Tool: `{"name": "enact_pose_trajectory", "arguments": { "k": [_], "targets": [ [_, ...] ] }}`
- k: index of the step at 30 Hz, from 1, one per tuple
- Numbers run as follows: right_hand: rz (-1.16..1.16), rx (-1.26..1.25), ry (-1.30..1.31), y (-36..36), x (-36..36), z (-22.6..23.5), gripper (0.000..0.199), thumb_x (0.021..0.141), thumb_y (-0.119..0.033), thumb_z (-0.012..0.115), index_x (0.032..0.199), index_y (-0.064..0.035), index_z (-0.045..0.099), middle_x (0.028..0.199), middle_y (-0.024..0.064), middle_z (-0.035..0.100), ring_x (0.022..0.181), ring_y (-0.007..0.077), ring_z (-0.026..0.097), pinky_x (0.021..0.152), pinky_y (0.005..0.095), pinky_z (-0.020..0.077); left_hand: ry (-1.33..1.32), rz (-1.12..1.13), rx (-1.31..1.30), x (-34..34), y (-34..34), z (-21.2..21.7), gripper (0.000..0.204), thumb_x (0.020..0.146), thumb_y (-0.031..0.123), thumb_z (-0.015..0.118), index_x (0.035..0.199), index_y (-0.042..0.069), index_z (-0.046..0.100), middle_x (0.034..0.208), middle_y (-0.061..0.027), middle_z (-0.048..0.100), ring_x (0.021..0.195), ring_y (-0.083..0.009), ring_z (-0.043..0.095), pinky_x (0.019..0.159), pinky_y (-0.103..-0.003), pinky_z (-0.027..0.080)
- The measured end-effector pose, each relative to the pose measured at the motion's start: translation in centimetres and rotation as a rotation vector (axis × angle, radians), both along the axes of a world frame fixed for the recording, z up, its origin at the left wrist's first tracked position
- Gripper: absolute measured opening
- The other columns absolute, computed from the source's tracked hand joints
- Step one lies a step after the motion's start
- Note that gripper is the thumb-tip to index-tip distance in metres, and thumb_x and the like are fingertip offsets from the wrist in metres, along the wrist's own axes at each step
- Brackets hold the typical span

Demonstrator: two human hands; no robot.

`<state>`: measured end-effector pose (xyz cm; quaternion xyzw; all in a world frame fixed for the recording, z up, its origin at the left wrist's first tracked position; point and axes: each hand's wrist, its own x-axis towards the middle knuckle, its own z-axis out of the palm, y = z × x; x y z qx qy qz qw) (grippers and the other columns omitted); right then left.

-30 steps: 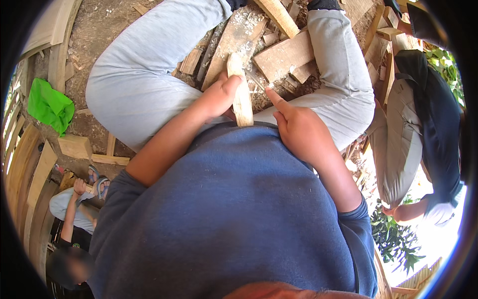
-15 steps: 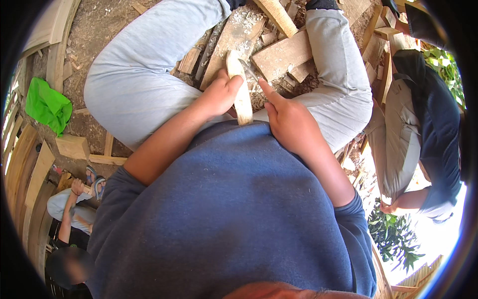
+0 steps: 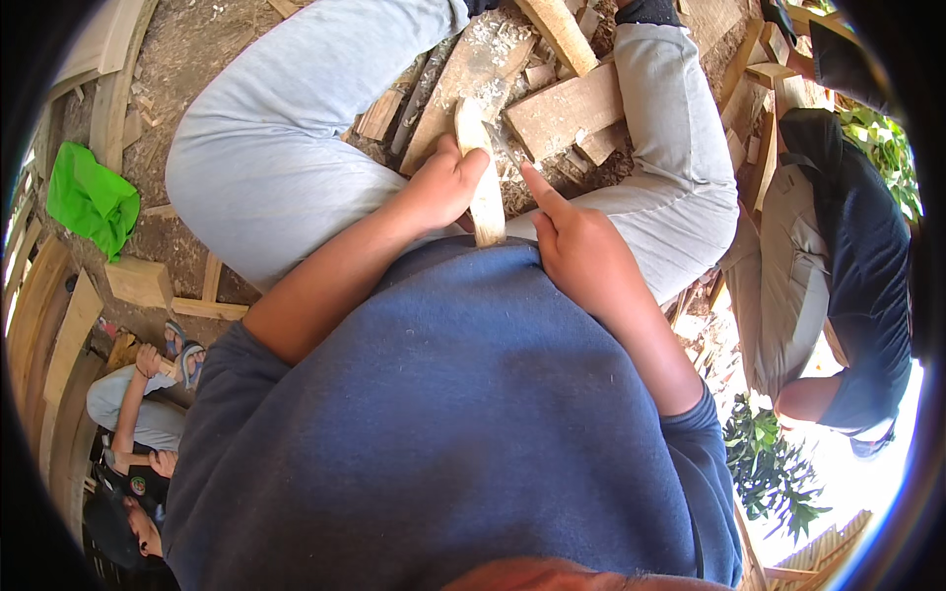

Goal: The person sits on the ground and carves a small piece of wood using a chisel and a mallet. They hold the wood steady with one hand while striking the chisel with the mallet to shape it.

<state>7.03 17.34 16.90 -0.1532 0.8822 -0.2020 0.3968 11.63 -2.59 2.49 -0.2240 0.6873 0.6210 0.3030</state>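
Observation:
A pale, shaped piece of wood (image 3: 485,202) stands out from my belly between my thighs, its near end against my dark blue shirt. My left hand (image 3: 445,185) is closed around its middle, thumb lying across the top. On the other side, my right hand (image 3: 581,241) grips a knife, index finger stretched along the back of the narrow blade (image 3: 507,148). The blade lies close beside the wood's upper part; whether it touches cannot be made out. The knife's handle is hidden inside my fist.
Planks (image 3: 567,106) and offcuts strewn with shavings lie between my feet. A green cloth (image 3: 94,202) and a wood block (image 3: 138,283) lie at left. One person sits at lower left (image 3: 138,414); another in dark clothing is at right (image 3: 862,246).
My right hand and the knife have shifted slightly down and right along the wood. My left hand keeps its hold. The person at lower left has moved an arm.

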Motion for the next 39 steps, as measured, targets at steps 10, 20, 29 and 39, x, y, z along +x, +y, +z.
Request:
{"name": "enact_pose_trajectory", "arguments": {
  "k": [10,20,29,39],
  "targets": [
    [0.05,-0.028,-0.005,1.3,0.3,0.6,0.056,0.107,-0.017,0.059,0.162,-0.0107,0.052,0.083,0.0291,0.072,0.083,0.0473,0.072,0.078,0.0569,0.0551,0.003,-0.026,-0.007,0.2,-0.1,-0.7,0.079,0.109,0.046,0.048,0.142,-0.025,0.039,0.131,-0.0388,0.066,0.125,-0.0435,0.067,0.11,-0.042,0.051],
    [0.046,-0.009,0.065,1.0,1.1,-0.2,0.053,0.105,-0.015,0.058,0.158,-0.0081,0.057,0.08,0.0277,0.072,0.076,0.0455,0.071,0.072,0.0568,0.0554,0.026,-0.027,-0.019,0.2,0.1,-0.9,0.077,0.11,0.045,0.047,0.147,-0.021,0.034,0.126,-0.0348,0.069,0.114,-0.0399,0.073,0.097,-0.044,0.059],
    [0.039,-0.012,0.091,-0.4,0.6,-2.4,0.056,0.105,-0.014,0.052,0.161,-0.0059,0.052,0.094,0.0255,0.076,0.089,0.0445,0.074,0.083,0.056,0.0563,-0.129,0.073,0.128,-1.0,0.9,2.6,0.069,0.112,0.04,0.045,0.147,-0.017,0.03,0.108,-0.0254,0.072,0.08,-0.0292,0.077,0.053,-0.038,0.063],
    [0.04,0.015,0.047,1.5,1.5,0.3,0.053,0.108,-0.018,0.054,0.16,-0.0086,0.055,0.085,0.0296,0.073,0.081,0.0469,0.072,0.078,0.0573,0.0559,-0.107,0.097,0.185,-0.4,0.9,1.7,0.069,0.111,0.042,0.045,0.142,-0.019,0.036,0.107,-0.0256,0.07,0.083,-0.0299,0.076,0.057,-0.039,0.065]
  ]
}}
